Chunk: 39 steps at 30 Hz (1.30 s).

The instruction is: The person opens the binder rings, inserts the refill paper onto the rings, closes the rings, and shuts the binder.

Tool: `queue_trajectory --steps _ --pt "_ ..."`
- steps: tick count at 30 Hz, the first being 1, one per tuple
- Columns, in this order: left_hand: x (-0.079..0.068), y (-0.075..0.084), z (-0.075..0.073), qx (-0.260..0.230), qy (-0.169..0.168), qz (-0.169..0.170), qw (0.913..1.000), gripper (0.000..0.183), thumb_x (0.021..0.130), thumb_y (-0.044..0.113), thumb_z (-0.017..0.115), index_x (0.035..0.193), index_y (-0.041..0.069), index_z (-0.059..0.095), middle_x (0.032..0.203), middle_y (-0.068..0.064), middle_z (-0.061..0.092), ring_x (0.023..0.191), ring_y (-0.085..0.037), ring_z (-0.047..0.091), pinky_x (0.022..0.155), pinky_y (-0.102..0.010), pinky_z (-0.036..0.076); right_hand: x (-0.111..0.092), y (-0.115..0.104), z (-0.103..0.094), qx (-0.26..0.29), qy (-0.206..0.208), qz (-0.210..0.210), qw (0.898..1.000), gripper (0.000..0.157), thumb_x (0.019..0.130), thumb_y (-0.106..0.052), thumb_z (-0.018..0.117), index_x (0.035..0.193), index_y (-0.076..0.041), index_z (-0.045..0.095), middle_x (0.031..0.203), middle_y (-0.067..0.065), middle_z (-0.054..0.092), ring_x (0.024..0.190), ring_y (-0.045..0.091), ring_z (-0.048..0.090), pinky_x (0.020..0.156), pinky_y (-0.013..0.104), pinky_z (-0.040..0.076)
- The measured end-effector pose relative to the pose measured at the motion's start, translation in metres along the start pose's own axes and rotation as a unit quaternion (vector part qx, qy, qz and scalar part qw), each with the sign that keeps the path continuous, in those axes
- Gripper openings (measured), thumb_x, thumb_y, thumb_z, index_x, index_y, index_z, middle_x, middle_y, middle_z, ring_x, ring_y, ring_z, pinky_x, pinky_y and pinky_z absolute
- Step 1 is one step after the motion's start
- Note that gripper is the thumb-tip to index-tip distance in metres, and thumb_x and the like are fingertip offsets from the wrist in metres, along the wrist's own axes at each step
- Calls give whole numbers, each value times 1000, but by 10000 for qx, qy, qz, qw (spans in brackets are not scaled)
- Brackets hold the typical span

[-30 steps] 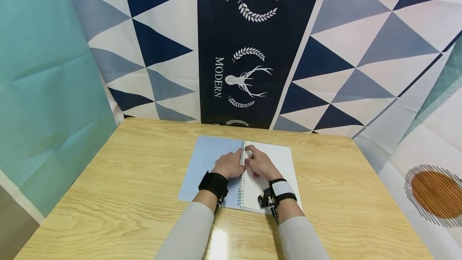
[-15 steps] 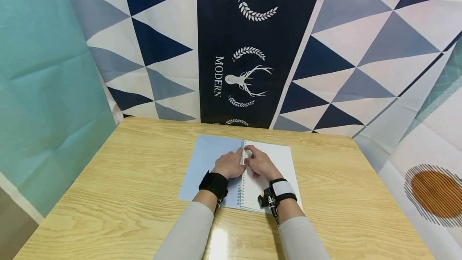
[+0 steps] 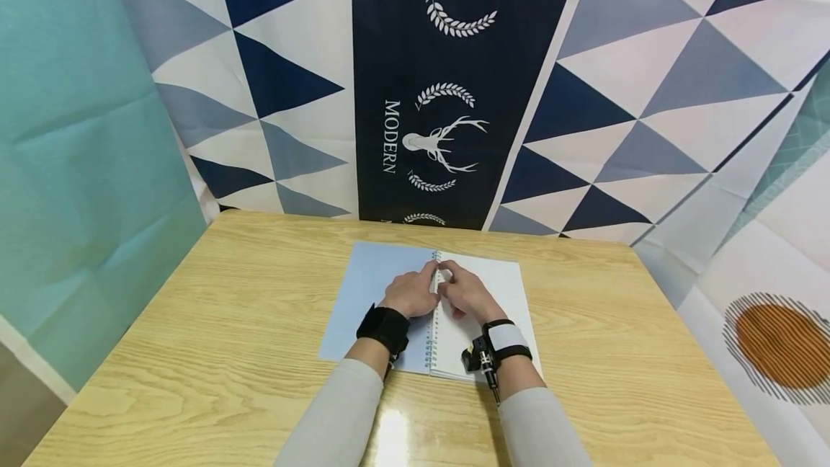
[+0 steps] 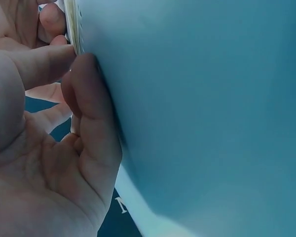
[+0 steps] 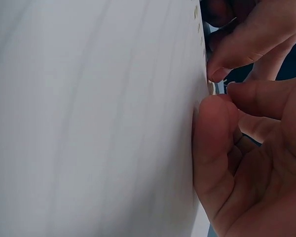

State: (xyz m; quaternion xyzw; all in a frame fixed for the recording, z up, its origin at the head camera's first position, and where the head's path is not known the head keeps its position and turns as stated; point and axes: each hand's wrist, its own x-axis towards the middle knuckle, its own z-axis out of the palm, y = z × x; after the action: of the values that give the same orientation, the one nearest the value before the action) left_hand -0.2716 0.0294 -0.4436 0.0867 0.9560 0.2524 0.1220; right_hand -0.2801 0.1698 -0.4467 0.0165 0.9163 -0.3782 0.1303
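A ring-bound notebook [image 3: 493,276] lies spread on the table, its light blue cover [image 3: 369,272] to the left and white lined pages [image 5: 89,118] to the right. My left hand [image 3: 411,294] is at the upper half of the ring binding [image 3: 431,352], its thumb and forefinger pinching there. Opposite, on the page side, my right hand [image 3: 470,298] pinches the same binding with thumb and forefinger. Both sets of fingertips nearly meet, as the right wrist view shows. The other fingers are curled beside the cover and pages. The exact ring between the fingertips is hidden.
The wooden table [image 3: 246,323] extends around the notebook on all sides. Behind it hangs a patterned cloth [image 3: 441,164] with triangles and a deer print. A teal cloth [image 3: 97,164] borders the left side, and a pale cloth [image 3: 726,272] the right.
Hardly anything differs. Both hands stay at the binding, with at most a tiny shift of the left fingertips; the whole view drifts slightly.
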Motion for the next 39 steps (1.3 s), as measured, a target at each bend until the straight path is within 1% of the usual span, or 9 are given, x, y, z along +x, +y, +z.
queue_trajectory --steps 4,8,13,19,23,25,29,35,39 --pt "1 1 1 26 14 -82 10000 66 102 34 55 162 29 27 141 -13 61 101 -30 63 82 -41 50 0 -2 -1 29 -16 120 9999 55 100 -16 54 154 -23 43 73 7 57 45 13 47 45 26 46" --pt "3 2 1 143 -52 -151 9998 68 103 33 54 163 33 23 136 -14 64 86 -28 60 70 -36 46 1 -4 -3 5 -101 171 9998 61 100 -16 56 158 -22 37 83 9 59 48 14 50 46 27 48" --pt "7 4 0 328 -117 -204 9992 67 102 32 52 162 36 23 109 -16 69 69 -28 55 56 -33 40 7 -3 -7 -8 -311 195 9993 71 98 -13 56 162 -21 28 74 5 59 49 14 54 47 28 51" --pt "10 9 0 452 -103 -184 9988 71 102 34 53 164 34 19 94 -14 68 63 -25 52 53 -33 40 15 -6 -12 -364 -422 192 9983 72 97 -13 53 163 -18 24 61 2 58 47 13 54 44 26 50" --pt "14 11 0 775 -95 -238 9967 75 100 34 55 164 35 15 69 -9 59 53 -22 43 50 -33 35 17 -10 -12 -578 -512 90 9970 72 97 -14 51 163 -19 24 61 2 58 46 13 54 42 25 48" --pt "15 12 -1 889 -76 -288 9956 76 99 34 56 164 36 16 64 -7 53 52 -21 41 49 -33 34 18 -11 -12 -590 -553 61 9967 72 97 -13 50 163 -19 24 61 3 58 46 13 55 42 26 48" --pt "16 15 -4 945 -128 -267 9951 78 98 35 57 164 35 15 65 -7 54 53 -22 43 51 -33 35 19 -10 -14 -570 -524 114 9969 71 97 -12 50 163 -21 25 62 4 58 47 14 56 42 26 48" --pt "20 12 -6 860 -233 -299 9956 81 96 37 58 164 35 14 78 -10 63 61 -24 54 57 -34 41 21 -8 -13 -431 -512 220 9975 71 97 -13 52 162 -25 27 62 3 59 47 14 57 43 26 49" --pt "25 8 -8 612 -369 -297 9970 81 96 34 58 164 36 13 69 -7 61 53 -21 51 51 -32 40 20 -7 -12 -276 -548 136 9980 70 99 -14 50 163 -26 26 62 4 60 47 14 57 44 27 50"
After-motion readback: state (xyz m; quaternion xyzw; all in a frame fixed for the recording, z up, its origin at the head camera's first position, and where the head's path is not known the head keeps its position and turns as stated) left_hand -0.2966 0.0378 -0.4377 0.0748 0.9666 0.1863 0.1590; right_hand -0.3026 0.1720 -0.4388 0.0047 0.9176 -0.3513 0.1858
